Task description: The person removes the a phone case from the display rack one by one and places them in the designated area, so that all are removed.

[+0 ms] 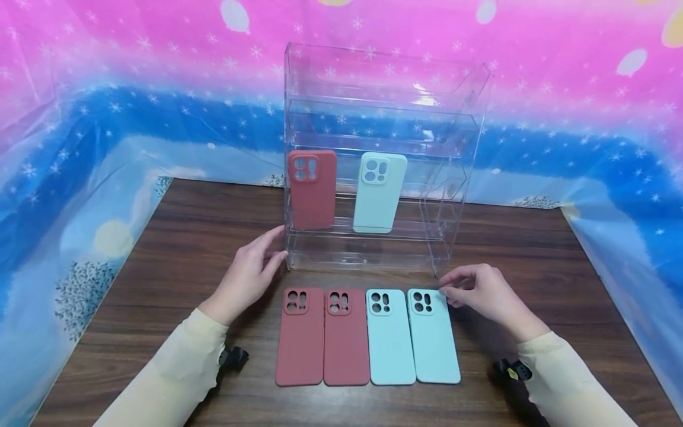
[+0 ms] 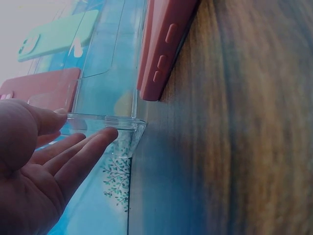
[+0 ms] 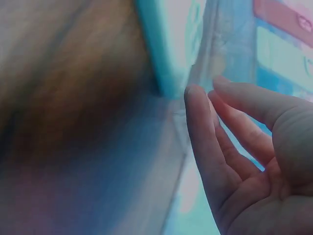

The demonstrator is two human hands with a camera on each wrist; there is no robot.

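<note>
A clear acrylic display rack (image 1: 368,261) stands on the table, holding one red phone case (image 1: 313,201) and one mint phone case (image 1: 377,201) upright on a lower tier. At the rack's lower left corner is my left hand (image 1: 249,273), fingers extended, fingertips right at the clear side panel (image 2: 93,120). My right hand (image 1: 482,293) is by the rack's lower right corner, its loosely bent fingers around nothing. Those fingertips overlap the top corner of the rightmost mint case (image 1: 434,344). Beside that lie another mint case (image 1: 392,344) and two red cases (image 1: 345,347), side by side.
The dark wooden table (image 1: 176,237) is enclosed by a pink and blue patterned cloth (image 1: 203,118) behind and at both sides. Higher tiers (image 1: 373,107) of the rack rise toward the back. A small black device (image 1: 233,357) sits at each wrist.
</note>
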